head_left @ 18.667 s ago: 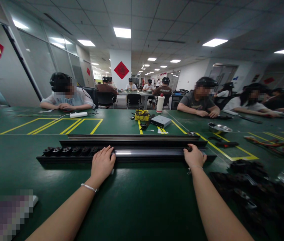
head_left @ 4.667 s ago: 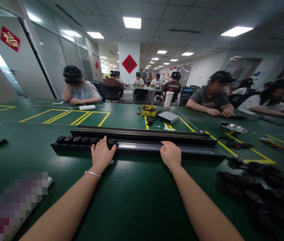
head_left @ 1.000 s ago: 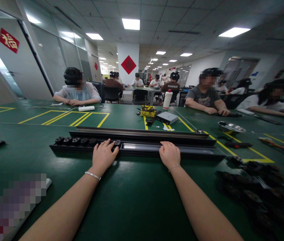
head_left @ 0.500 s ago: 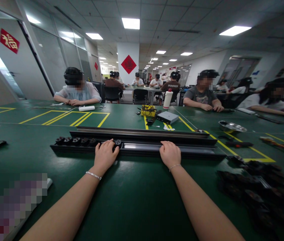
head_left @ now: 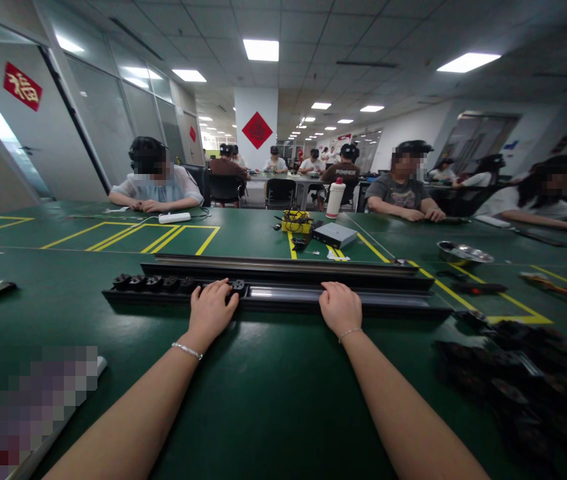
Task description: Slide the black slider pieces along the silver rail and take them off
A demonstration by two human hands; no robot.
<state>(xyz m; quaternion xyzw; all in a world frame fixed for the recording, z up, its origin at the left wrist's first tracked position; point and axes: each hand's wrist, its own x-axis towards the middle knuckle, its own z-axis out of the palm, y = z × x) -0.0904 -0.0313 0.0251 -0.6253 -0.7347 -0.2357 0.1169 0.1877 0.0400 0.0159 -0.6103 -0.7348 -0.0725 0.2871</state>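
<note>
Rail (head_left: 283,293) lies under the left hand (head_left: 211,305), fingers over black parts (head_left: 154,282), and right hand (head_left: 341,310), fingers curled; grip unclear for both. Beyond the rail, a shirt (head_left: 346,175) reads "PUMPKIN".

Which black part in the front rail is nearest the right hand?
The rightmost black part, beside the left hand; the other parts in its row sit farther left, away from the right hand.
</note>
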